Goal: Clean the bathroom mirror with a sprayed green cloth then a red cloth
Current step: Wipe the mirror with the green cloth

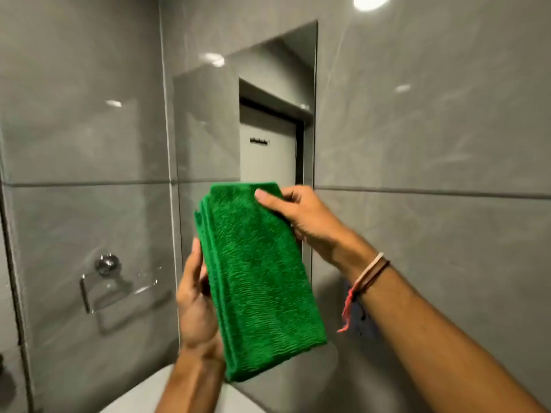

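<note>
A folded green cloth (256, 278) is held up in front of the bathroom mirror (208, 129), which hangs on the grey tiled wall and reflects a door. My left hand (195, 299) grips the cloth's lower left edge from behind. My right hand (301, 216) pinches its top right corner, thumb on the front; threads circle that wrist. The cloth covers the mirror's lower middle part. No red cloth or spray bottle is in view.
A chrome towel ring (104, 281) is fixed to the tiled wall left of the mirror. A white basin edge (155, 391) shows at the bottom. Grey glossy tiles (432, 129) surround the mirror, with ceiling light reflections.
</note>
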